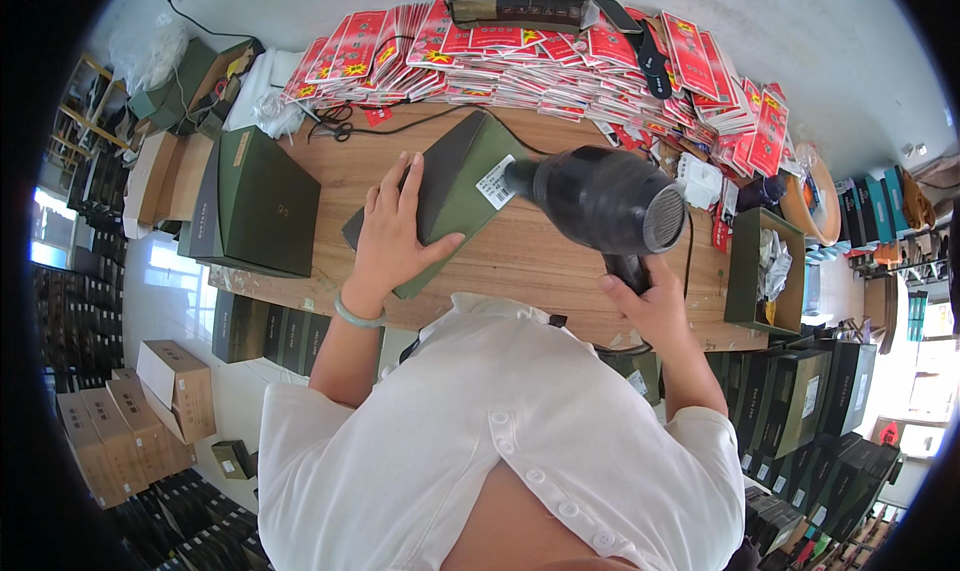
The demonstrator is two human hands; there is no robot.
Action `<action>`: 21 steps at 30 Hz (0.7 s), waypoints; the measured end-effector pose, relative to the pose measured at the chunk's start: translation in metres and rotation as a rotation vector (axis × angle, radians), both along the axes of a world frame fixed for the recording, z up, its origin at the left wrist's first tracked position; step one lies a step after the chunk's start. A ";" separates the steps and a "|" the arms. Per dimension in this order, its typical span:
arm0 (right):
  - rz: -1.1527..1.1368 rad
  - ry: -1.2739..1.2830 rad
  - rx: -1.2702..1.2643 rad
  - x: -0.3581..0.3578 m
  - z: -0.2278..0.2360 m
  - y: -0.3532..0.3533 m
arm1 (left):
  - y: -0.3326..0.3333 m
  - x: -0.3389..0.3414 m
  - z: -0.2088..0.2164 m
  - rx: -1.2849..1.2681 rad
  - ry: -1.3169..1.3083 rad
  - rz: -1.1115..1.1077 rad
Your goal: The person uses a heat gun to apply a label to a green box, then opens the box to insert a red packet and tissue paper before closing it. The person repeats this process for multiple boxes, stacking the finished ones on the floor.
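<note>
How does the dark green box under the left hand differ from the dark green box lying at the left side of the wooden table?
The dark green box under the left hand is tilted up, steadied by the left hand, and bears a white label; the black hair dryer in the right hand points at it. The dark green box at the left side lies flat on the wooden table, untouched, with no label visible. Both share the same colour.

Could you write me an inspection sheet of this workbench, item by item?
Surface: wooden table, crowded along the far edge.
Job's things: dark green box tilted on the table; black hair dryer aimed at its white label.
Clutter: red packets heaped behind; green boxes stacked left; open green box right.
Grips: left hand flat on the box; right hand holds the dryer's handle.
Cables: black cord across the table.
Surroundings: cardboard cartons on the floor.
</note>
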State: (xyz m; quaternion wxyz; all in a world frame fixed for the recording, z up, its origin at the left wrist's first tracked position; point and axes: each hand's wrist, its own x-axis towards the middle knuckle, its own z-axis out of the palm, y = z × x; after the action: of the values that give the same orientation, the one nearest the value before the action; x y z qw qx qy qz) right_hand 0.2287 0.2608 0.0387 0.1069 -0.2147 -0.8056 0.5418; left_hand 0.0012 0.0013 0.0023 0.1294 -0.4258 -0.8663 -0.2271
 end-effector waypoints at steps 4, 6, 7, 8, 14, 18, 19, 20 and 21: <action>0.026 0.115 0.094 0.007 -0.008 0.004 | 0.001 0.001 0.002 -0.010 -0.014 -0.001; 0.027 0.134 0.076 0.010 -0.010 0.005 | 0.002 0.003 0.004 -0.016 -0.015 -0.002; 0.006 0.055 -0.054 0.013 -0.001 0.004 | 0.002 0.003 0.003 -0.017 -0.010 -0.009; -0.015 -0.024 -0.183 0.015 0.003 0.004 | 0.002 0.003 0.003 -0.018 -0.004 -0.015; 0.034 -0.076 -0.072 0.027 0.002 0.005 | 0.000 0.002 0.000 0.009 0.014 -0.021; 0.045 0.104 0.092 0.028 -0.013 0.003 | 0.002 0.004 0.001 -0.002 0.007 -0.017; 0.062 0.114 0.142 0.027 -0.011 0.005 | 0.001 0.004 0.001 -0.003 0.003 -0.009; 0.080 0.125 0.193 0.026 -0.008 0.006 | 0.001 0.005 0.001 -0.005 -0.001 -0.001; 0.038 0.068 0.074 0.025 -0.004 0.005 | 0.001 0.004 0.001 -0.007 0.001 -0.003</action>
State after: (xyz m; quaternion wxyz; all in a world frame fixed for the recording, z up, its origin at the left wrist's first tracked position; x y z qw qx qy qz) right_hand 0.2538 0.2656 0.0350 0.1319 -0.1765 -0.8250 0.5204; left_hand 0.0057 0.0023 0.0034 0.1280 -0.4275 -0.8664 -0.2242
